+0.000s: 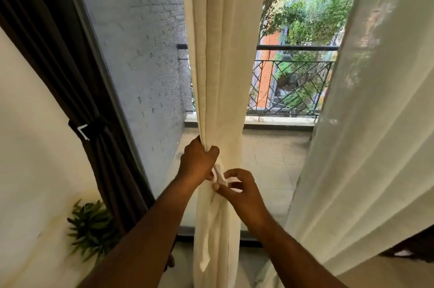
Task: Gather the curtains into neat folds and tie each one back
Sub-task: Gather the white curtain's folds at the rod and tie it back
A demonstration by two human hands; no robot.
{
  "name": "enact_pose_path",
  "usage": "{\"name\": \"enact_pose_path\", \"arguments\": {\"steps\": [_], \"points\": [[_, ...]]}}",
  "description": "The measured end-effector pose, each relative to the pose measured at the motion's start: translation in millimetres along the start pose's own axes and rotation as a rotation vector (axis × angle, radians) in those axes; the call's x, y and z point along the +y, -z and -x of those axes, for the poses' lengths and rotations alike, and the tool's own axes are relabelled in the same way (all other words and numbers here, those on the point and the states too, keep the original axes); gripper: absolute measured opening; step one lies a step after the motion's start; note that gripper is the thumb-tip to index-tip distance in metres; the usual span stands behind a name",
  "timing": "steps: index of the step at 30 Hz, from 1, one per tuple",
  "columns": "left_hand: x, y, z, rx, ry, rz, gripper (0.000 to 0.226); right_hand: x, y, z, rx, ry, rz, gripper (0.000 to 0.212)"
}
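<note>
A cream curtain (220, 64) hangs in the middle of the window, bunched into narrow vertical folds. My left hand (198, 162) is clenched around the gathered folds at waist height. Just below and to the right, my right hand (239, 190) pinches a cream tie strip (219, 176) that wraps the bunch; one loose end of the strip (206, 255) dangles down the front. A second, sheer cream curtain (366, 123) hangs loose and spread out at the right. A dark brown curtain (70, 71) at the left is bound by a dark tieback (94, 127).
A green potted plant (91, 226) stands low at the left against the cream wall. Behind the glass are a tiled balcony floor, a black metal railing (293, 85), a grey brick wall and trees.
</note>
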State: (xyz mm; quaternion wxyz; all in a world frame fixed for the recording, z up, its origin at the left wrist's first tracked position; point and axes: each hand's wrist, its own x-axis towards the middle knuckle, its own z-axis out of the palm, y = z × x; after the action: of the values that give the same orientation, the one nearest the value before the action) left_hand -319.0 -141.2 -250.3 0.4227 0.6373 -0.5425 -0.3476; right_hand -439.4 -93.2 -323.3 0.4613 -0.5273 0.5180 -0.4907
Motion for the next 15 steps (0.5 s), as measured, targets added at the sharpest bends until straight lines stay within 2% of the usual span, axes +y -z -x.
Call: {"name": "enact_pose_path", "arguments": {"steps": [2,5,7,9,11,13,15], "points": [[1.7,-0.6,0.0,-0.031,0.022,0.03,0.027,-0.5,-0.7,0.4,0.001,0.01,0.013,0.037],[3.0,-3.8,1.0,-0.074,0.015,0.062,0.026,-1.0,-0.6,-2.8,-0.103,-0.012,0.022,0.048],[3.7,-4.5,0.2,-0.089,0.02,0.111,0.026,-4.2,0.0,-3.0,-0.039,-0.013,0.039,0.037],[2.4,-4.5,-1.3,-0.102,0.035,0.174,0.02,-2.5,4.4,-2.3,0.139,0.219,0.29,0.017],[-1.5,-6.7,-2.9,-0.095,0.046,0.197,0.019,0.1,7.4,0.3,0.204,0.492,0.563,0.012],[-5.6,-10.9,-3.9,-0.077,0.059,0.218,0.023,-2.5,8.9,3.8,0.119,0.548,0.655,0.012],[-6.8,-13.8,-5.5,-0.059,0.081,0.255,0.017,-3.6,9.7,5.5,-0.027,0.456,0.651,0.028]]}}
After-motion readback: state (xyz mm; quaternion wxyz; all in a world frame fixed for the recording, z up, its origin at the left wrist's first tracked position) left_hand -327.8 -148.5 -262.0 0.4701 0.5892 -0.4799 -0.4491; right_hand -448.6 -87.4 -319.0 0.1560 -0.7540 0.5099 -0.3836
